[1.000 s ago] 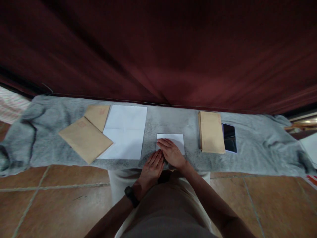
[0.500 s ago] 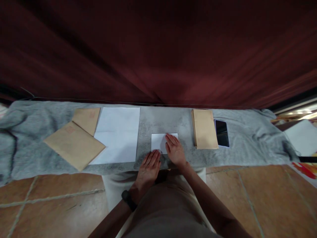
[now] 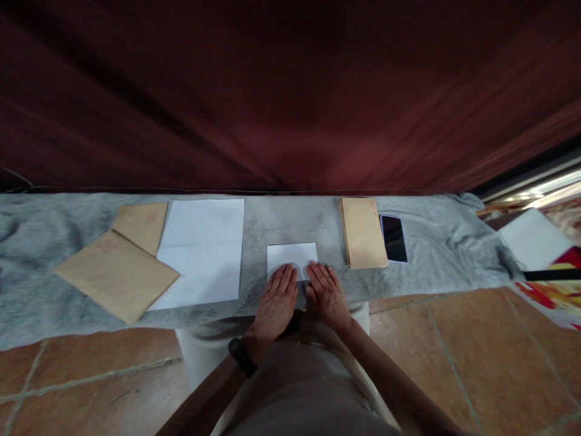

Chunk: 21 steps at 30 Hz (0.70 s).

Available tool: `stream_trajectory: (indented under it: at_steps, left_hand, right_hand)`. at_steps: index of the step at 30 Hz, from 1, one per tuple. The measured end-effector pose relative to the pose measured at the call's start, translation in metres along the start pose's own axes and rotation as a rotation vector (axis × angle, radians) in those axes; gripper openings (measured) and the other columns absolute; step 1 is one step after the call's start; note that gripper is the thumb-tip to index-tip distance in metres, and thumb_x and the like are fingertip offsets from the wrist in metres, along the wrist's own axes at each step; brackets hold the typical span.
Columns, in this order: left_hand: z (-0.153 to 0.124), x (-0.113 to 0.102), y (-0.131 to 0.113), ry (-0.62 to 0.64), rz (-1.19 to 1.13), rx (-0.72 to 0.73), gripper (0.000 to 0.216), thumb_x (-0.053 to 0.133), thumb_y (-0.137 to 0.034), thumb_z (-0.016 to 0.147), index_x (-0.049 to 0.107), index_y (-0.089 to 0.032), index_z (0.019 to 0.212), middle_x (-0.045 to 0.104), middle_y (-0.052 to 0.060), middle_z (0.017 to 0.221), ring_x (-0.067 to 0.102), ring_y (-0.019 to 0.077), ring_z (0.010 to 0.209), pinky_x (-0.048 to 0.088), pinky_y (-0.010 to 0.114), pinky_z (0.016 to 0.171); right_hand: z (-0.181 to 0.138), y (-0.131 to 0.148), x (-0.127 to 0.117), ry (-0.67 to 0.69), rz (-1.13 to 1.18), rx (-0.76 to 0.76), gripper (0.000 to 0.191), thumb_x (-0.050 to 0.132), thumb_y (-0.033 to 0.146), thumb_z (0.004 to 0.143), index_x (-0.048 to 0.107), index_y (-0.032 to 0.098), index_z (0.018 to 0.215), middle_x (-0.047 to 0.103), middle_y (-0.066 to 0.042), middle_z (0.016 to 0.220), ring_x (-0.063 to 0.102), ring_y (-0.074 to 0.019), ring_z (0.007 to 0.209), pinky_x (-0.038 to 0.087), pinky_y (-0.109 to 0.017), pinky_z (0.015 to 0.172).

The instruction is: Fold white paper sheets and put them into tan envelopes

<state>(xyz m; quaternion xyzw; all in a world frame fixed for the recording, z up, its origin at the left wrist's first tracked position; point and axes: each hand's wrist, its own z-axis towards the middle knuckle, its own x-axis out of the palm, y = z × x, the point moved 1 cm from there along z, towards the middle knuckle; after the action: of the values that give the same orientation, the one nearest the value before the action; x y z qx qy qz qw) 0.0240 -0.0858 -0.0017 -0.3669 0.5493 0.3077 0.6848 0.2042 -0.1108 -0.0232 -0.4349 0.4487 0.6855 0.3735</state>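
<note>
Grey cloth [image 3: 290,218] runs left to right under everything, dark red curtain [image 3: 318,121] closing off the far side. Left end: two brown envelopes, the near one [image 3: 118,275] lying skewed over the far one [image 3: 141,225] and over the near left part of the big sheet [image 3: 204,251]. Sheet is white, with a crease line across it. Strip of bare cloth between it and the small paper [image 3: 291,252]. Right side: envelope stack [image 3: 364,233], edges slightly uneven, then phone [image 3: 394,238] face up, dark screen, just right of it; can't tell if they touch. Farther right, past the cloth's end, a white item [image 3: 535,239] and a colourful print [image 3: 556,290]; too blurred to identify. Tiled floor [image 3: 431,363] on the near side.

Small paper sits mid-cloth, in front of the person, between big sheet and stack. Left hand [image 3: 275,303] and right hand [image 3: 328,298] are both at its near edge, palms down, unclenched, fingers straight and pointing far. Left fingertips lie on its near left part, right fingertips on its near right corner. Far half uncovered. Watch [image 3: 242,357] on left wrist.
</note>
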Motion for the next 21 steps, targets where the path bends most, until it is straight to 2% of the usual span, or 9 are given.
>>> stream_trajectory:
  at_steps: [4, 10, 21]
  left_hand:
    - [0.013, 0.007, -0.004, 0.023, -0.055, 0.102, 0.049, 0.039, -0.021, 0.103, 0.048, -0.013, 0.150, 0.043, 0.009, 0.161, 0.036, 0.0250, 0.151, 0.033, 0.043, 0.125]
    - [0.028, 0.015, -0.007, 0.021, -0.092, 0.204, 0.054, 0.036, -0.025, 0.103, 0.039, -0.011, 0.155, 0.036, 0.009, 0.165, 0.027, 0.0220, 0.155, 0.025, 0.044, 0.129]
    - [0.054, 0.025, -0.014, 0.028, -0.088, 0.205, 0.054, 0.034, -0.026, 0.104, 0.039, -0.010, 0.155, 0.032, 0.011, 0.166, 0.022, 0.0223, 0.156, 0.021, 0.045, 0.130]
  right_hand:
    - [-0.009, 0.001, -0.003, 0.009, -0.008, -0.008, 0.051, 0.042, 0.028, 0.106, 0.039, 0.014, 0.156, 0.047, -0.011, 0.158, 0.040, -0.0246, 0.148, 0.028, -0.050, 0.126]
    - [-0.019, -0.003, -0.004, 0.026, -0.016, 0.001, 0.055, 0.041, 0.024, 0.105, 0.033, 0.016, 0.159, 0.043, -0.009, 0.161, 0.037, -0.0235, 0.150, 0.026, -0.050, 0.127]
    - [-0.024, -0.001, -0.002, -0.017, -0.046, 0.010, 0.052, 0.042, 0.024, 0.105, 0.038, 0.015, 0.157, 0.049, -0.012, 0.157, 0.041, -0.0248, 0.148, 0.030, -0.053, 0.125]
